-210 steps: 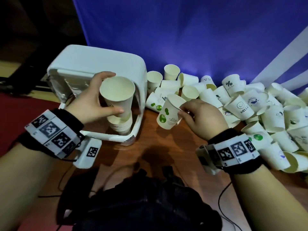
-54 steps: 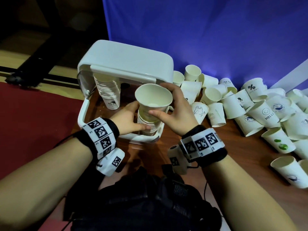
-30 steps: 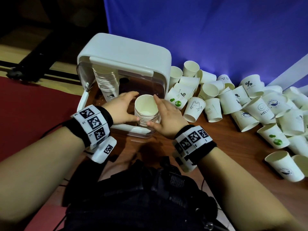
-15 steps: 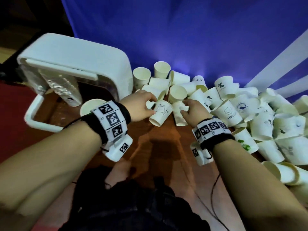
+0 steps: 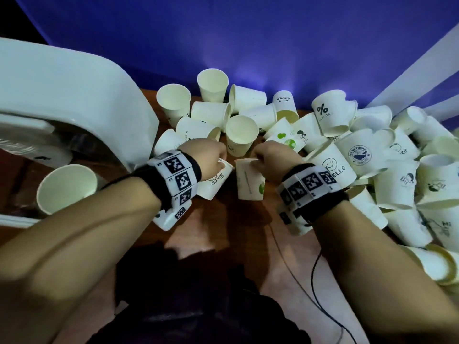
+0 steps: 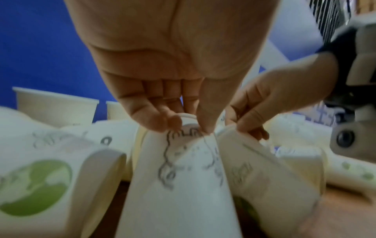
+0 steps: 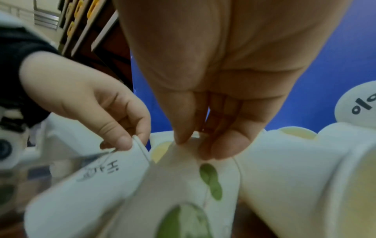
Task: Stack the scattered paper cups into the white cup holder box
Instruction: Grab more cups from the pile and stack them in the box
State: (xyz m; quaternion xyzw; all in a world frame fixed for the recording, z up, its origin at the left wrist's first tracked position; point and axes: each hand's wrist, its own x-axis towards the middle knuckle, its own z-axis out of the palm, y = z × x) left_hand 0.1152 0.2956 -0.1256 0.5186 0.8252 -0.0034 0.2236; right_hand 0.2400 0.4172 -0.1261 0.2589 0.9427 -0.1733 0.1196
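Observation:
My left hand (image 5: pixel 211 157) pinches the rim of a white cup with a "Hi" line drawing (image 5: pixel 214 181), seen close in the left wrist view as the drawn cup (image 6: pixel 183 177) between thumb and fingers (image 6: pixel 160 119). My right hand (image 5: pixel 270 160) pinches the rim of a cup with a green leaf print (image 5: pixel 249 181), the leaf cup (image 7: pixel 193 185) in the right wrist view. Both cups hang side by side above the wooden table. The white cup holder box (image 5: pixel 62 95) stands at the left, with a stack of cups (image 5: pixel 65 187) at its open front.
Several loose paper cups (image 5: pixel 347 155) lie heaped over the right and back of the wooden table (image 5: pixel 223 227) against a blue backdrop (image 5: pixel 223 33). A thin black cable (image 5: pixel 315 281) runs over the table by my right forearm. Dark fabric (image 5: pixel 198 306) fills the near edge.
Both hands left the stack in the box, swung right to the pile, and each has taken hold of a cup by its rim and pulled it slightly toward me.

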